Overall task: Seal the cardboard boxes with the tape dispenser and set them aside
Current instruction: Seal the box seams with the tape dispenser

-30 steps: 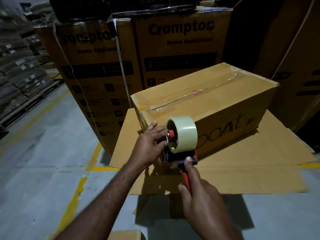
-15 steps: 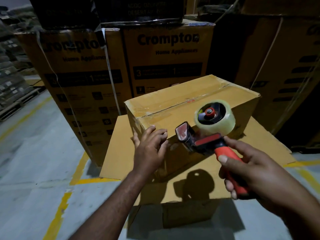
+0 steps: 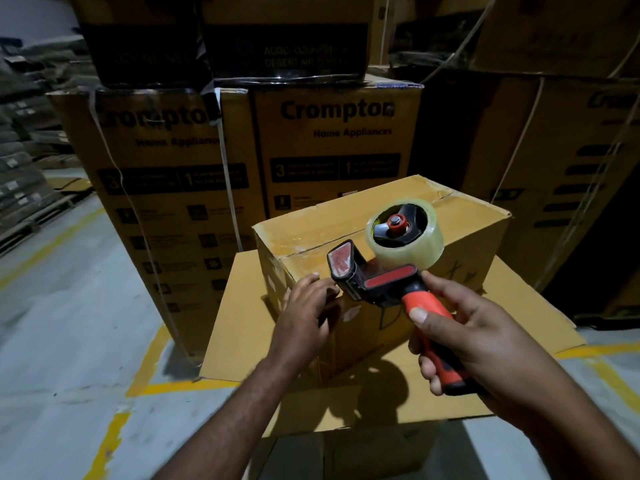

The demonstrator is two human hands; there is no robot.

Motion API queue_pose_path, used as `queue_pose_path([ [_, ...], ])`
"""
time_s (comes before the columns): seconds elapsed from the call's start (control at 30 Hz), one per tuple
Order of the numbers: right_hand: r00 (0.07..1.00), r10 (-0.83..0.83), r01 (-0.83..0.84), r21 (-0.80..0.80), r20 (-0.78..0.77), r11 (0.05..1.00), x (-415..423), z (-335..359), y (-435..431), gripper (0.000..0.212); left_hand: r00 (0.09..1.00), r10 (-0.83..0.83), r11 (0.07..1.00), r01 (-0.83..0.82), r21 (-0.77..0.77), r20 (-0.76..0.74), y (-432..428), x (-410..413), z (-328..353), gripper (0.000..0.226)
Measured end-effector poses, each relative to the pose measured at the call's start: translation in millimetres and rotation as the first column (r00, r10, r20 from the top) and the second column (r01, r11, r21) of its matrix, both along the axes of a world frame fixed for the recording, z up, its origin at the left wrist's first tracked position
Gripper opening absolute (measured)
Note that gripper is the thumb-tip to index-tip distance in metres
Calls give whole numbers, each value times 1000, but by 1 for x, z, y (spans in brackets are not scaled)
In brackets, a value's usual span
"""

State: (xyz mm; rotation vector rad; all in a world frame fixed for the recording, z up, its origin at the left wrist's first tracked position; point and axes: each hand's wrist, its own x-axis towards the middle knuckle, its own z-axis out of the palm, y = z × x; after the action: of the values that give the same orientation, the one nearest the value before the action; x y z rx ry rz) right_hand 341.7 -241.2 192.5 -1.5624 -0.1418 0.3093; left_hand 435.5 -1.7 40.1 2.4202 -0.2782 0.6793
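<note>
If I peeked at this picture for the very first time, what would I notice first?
Probably the tape dispenser in the middle, with its bright orange handle and fat roll of clear tape, gripped by the right hand. Just behind it sits a brown cardboard box on a flat cardboard sheet, with the left hand touching its near corner. Farther back stand tall stacked cartons printed "Crompton" in big dark letters.
</note>
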Motion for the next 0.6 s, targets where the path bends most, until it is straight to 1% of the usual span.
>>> queue_pose_path([
  [0.07,1000,2,-2,-4,1,1000,-2,0,3,79,999,-39,999,40,11,-36,9,-1,4,50],
  [0.13,1000,2,-2,-6,4,1000,-3,0,4,81,993,-74,997,72,-30,-87,25,0,12,52],
  [0.2,1000,0,0,-6,1,1000,-4,0,5,81,990,-75,995,66,-78,-121,45,-1,19,65],
  [0.27,1000,0,0,-8,3,1000,-4,-1,6,80,979,-30,981,-10,-193,-201,61,-4,21,84],
  [0.3,1000,-1,1,-8,4,1000,-3,-1,8,80,968,-16,962,-53,-267,-250,66,-4,21,89],
  [0.37,1000,-6,6,-8,6,1000,0,-3,13,79,949,-33,924,-91,-370,-315,67,-7,18,89],
  [0.43,1000,-9,9,-10,11,1000,3,-5,18,76,940,-68,902,-85,-424,-333,64,-9,18,87],
  [0.5,1000,-5,5,-9,14,1000,4,-6,23,72,924,-126,857,-82,-508,-362,62,-12,18,91],
  [0.57,1000,-4,4,-6,14,1000,5,-7,26,72,873,-229,812,-73,-578,-431,67,-15,13,93],
  [0.6,1000,-4,4,-7,16,1000,6,-7,27,72,826,-265,829,-69,-555,-498,74,-16,9,93],
])
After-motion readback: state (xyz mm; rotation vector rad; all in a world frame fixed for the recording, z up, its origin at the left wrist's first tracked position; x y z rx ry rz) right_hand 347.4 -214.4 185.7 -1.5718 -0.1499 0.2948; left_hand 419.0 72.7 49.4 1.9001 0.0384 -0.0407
